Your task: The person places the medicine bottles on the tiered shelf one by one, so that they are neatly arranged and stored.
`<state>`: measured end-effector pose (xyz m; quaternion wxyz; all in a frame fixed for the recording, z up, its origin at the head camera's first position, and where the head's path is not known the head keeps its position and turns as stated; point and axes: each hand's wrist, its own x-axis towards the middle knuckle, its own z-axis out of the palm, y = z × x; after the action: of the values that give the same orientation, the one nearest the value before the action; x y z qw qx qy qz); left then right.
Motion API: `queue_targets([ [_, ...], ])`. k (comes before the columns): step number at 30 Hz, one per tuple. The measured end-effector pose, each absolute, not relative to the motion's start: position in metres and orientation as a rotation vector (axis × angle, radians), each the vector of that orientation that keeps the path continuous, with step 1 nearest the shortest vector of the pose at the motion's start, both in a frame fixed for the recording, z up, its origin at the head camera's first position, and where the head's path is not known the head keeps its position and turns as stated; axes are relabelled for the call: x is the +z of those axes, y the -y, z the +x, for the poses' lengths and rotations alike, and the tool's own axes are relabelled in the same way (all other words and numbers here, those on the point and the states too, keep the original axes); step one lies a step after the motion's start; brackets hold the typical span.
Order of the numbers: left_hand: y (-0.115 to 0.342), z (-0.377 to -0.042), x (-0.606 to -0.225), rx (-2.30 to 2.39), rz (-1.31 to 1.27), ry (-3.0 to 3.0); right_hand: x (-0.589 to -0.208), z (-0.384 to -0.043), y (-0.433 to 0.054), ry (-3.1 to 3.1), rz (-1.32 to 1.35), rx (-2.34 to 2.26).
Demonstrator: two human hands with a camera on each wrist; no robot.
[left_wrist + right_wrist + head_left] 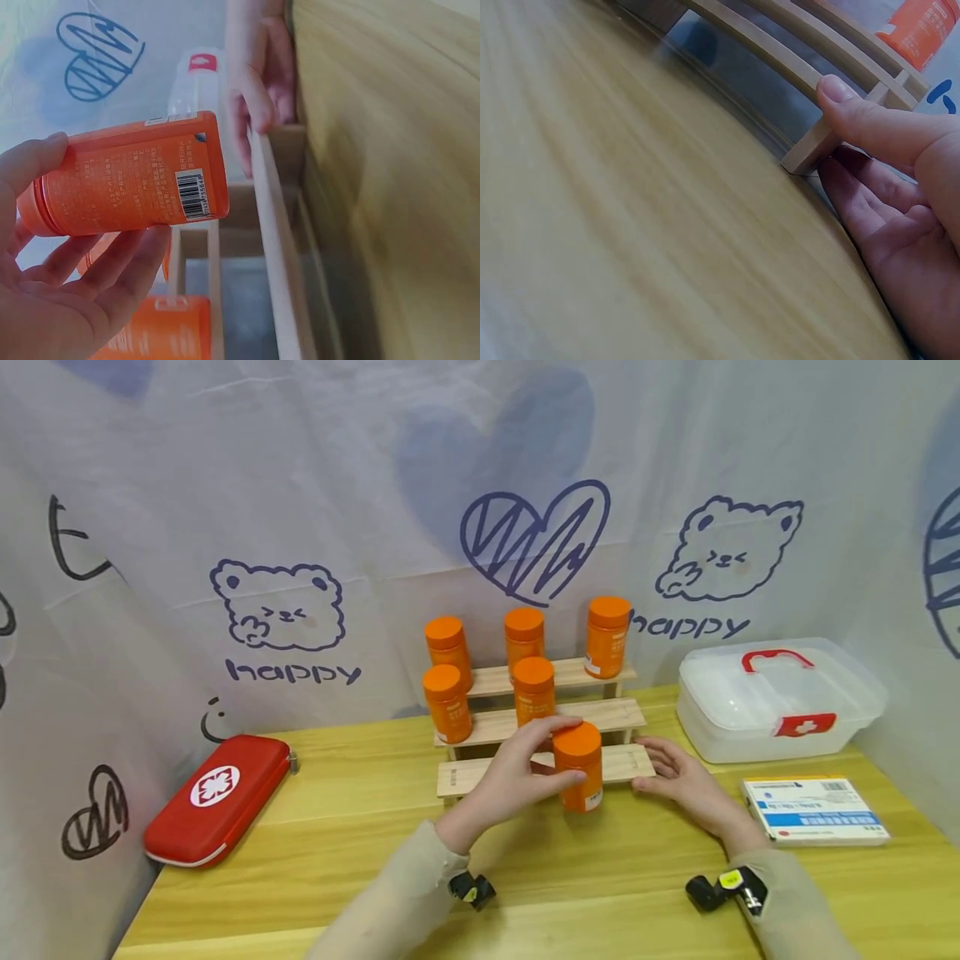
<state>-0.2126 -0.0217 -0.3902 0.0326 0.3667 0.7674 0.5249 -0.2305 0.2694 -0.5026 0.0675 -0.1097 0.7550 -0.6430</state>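
My left hand point(520, 771) grips an orange bottle point(583, 785) with its thumb and fingers around the upper part. In the left wrist view that orange bottle point(139, 180) shows a barcode and is clear of the wooden step. A three-tier wooden rack point(468, 774) stands on the table. The right hand point(686, 781) pinches the right end of its lowest step; in the right wrist view the thumb lies on the front of the rack's end leg point(810, 150), with fingers behind. Several orange bottles point(606, 639) stand upright on the upper two tiers.
A red zipped first-aid case point(217, 797) lies at the left. At the right stands a clear plastic box point(780, 706) with a red handle, and a white-and-blue medicine box point(817, 812) lies in front of it. A printed curtain point(390, 510) hangs behind the rack.
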Motion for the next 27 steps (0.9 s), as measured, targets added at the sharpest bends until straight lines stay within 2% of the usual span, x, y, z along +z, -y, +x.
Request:
queue_targets([
  [13, -0.031, -0.234, -0.361, 1.613, 1.252, -2.459, -0.501, -0.230, -0.272, -2.332, -0.312, -1.883],
  [18, -0.051, -0.253, -0.355, 1.673, 1.161, -2.560, -0.502, -0.231, -0.273, -2.289, -0.323, -1.931],
  [27, -0.073, -0.272, -0.367, 1.590, 0.905, -2.760, -0.502, -0.231, -0.271, -2.285, -0.319, -1.940],
])
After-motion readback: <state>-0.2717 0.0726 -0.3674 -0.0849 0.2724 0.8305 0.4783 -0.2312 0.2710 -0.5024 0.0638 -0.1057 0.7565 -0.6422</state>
